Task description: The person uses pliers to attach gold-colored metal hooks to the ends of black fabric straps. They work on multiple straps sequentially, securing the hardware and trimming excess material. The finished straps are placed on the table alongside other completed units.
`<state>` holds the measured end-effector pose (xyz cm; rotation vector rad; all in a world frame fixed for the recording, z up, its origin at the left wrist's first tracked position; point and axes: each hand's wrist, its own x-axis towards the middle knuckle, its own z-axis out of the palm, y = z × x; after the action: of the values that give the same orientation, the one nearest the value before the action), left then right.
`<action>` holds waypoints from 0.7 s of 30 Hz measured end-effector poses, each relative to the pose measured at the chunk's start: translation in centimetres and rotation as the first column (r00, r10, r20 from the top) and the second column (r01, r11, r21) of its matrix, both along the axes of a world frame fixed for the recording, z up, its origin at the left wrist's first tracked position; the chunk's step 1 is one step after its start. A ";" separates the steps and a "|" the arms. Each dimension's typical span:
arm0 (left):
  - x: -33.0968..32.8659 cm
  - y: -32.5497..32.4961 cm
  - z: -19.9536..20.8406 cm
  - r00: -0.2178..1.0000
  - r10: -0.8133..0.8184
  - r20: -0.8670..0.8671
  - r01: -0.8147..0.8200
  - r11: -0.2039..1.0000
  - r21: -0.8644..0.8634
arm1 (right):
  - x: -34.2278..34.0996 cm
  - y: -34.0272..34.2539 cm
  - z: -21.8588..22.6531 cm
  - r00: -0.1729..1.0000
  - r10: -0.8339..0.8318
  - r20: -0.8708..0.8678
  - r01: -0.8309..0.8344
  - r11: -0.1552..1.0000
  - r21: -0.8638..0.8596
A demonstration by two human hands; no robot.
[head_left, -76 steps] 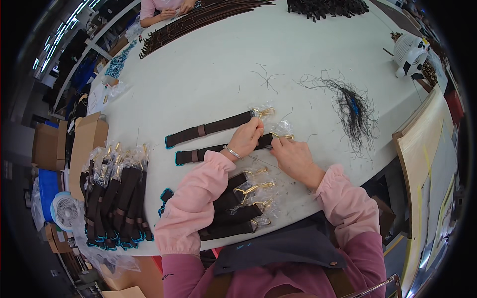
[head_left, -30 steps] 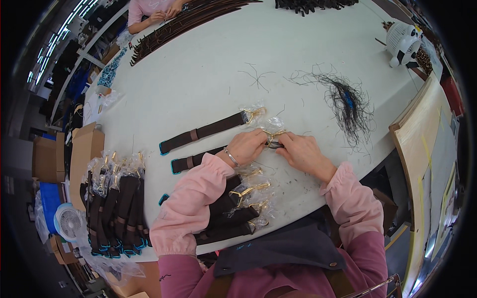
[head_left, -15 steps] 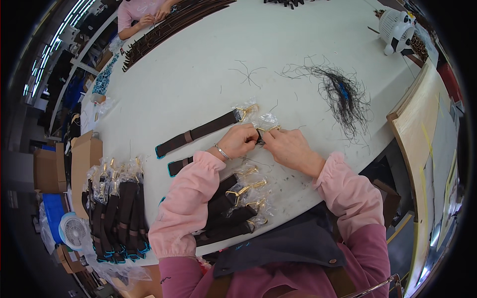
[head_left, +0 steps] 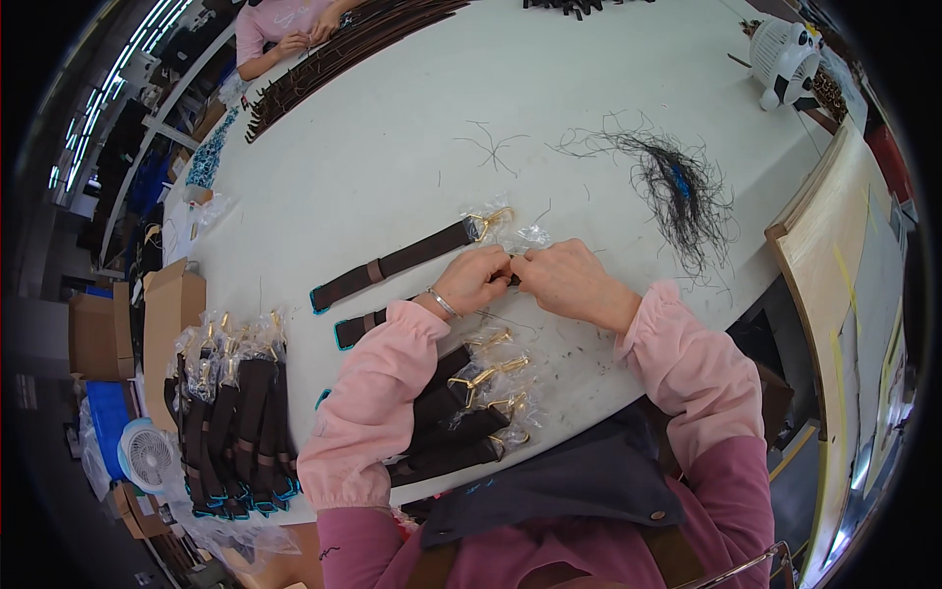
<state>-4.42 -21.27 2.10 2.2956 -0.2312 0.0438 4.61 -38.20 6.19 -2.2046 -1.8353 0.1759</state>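
Note:
Both hands meet over the end of a dark brown strap (head_left: 360, 328), which runs beneath my left wrist to a turquoise-edged end. My left hand (head_left: 475, 279) is closed in a pinch on the strap's dark tip. Fingertips of my right hand (head_left: 569, 283) are pressed together against the same tip from the other side; what lies between them is mostly hidden. Just beyond lies another brown strap (head_left: 400, 259), with a gold hook (head_left: 494, 223) in clear plastic. Nearer me, several straps (head_left: 461, 428) with gold hooks lie partly under my left forearm.
A bundle of straps (head_left: 240, 422) hangs over the table's left edge near a cardboard box (head_left: 173, 329). Black threads (head_left: 684, 201) lie in a tangle at right. A white fan (head_left: 782, 61) stands far right; a co-worker's hands (head_left: 306, 37) are at far left.
My right hand has shifted slightly, its knuckles rolling up and over. The gold hook that showed beside its fingers is now covered. My left hand keeps its pinch.

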 end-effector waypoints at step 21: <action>-2.5 -0.9 1.5 0.962 0.197 0.188 -0.248 0.920 0.304 | 1.0 -2.2 -0.2 0.950 -0.172 -0.260 0.181 0.983 0.011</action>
<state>-6.92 -22.15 3.57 2.6434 -0.0549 0.3233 5.62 -40.38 5.96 -2.1895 -1.4850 0.3736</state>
